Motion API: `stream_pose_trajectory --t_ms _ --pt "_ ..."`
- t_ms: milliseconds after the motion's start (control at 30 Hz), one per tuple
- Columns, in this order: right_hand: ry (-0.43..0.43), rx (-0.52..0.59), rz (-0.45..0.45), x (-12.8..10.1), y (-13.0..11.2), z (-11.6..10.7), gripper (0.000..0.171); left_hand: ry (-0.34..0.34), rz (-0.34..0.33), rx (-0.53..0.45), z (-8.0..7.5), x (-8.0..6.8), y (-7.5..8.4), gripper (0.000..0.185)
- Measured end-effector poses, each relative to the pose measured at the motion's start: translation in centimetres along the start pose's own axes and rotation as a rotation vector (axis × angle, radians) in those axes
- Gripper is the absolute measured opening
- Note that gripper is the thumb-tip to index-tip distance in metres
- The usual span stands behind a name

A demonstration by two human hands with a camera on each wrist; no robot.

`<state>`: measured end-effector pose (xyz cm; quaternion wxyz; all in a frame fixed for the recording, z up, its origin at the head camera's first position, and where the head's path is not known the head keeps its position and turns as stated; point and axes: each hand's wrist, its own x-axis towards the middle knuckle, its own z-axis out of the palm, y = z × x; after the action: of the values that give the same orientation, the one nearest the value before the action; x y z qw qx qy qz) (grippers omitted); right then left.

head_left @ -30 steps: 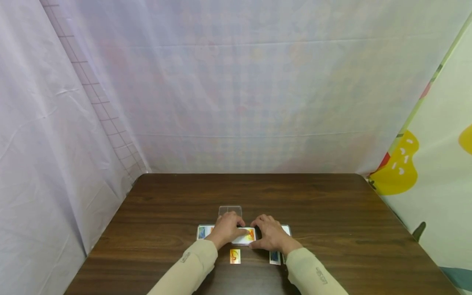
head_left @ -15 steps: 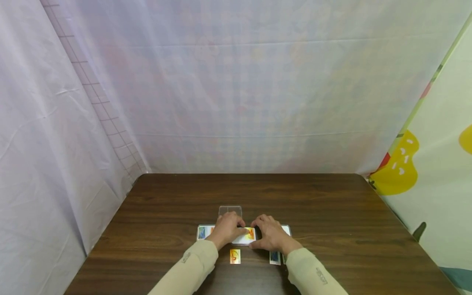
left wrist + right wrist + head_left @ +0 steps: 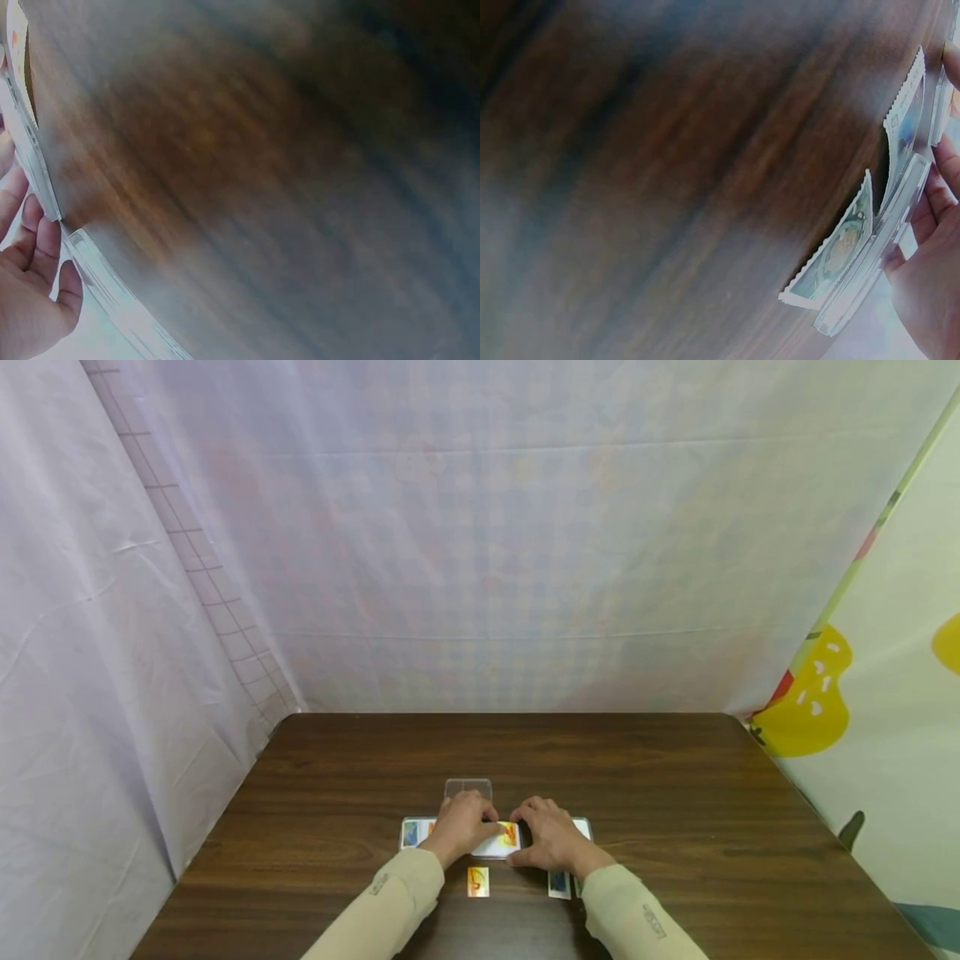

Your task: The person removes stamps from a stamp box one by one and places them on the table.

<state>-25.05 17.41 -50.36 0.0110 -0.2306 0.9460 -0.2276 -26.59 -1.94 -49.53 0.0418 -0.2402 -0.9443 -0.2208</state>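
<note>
Unmoved hands (image 3: pixel 510 839) on glossy flat card (image 3: pixel 501 840)

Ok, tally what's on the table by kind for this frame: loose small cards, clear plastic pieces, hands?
Small cards lying loose near the table's front edge: 2, an orange one and a blue one
Clear plastic pieces: 2, a small clear piece and a long tray
Hands: 2, left hand, right hand
Total: 6

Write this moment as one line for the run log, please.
left hand: rests on clear tray | right hand: rests on tray | loose cards: orange card, blue card near the sleeves | table: dark wood
</note>
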Motion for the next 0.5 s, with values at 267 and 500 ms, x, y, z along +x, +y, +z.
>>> stream_pose_trajectory --t_ms 267,500 --pt "0.003 0.004 -0.001 -0.03 -0.01 -0.03 0.055 0.023 0.007 -0.016 0.08 0.05 0.00 0.012" --pt "-0.001 0.008 -0.003 -0.07 -0.04 -0.08 0.054 0.032 0.004 -0.046 0.08 0.16 0.04 0.011"
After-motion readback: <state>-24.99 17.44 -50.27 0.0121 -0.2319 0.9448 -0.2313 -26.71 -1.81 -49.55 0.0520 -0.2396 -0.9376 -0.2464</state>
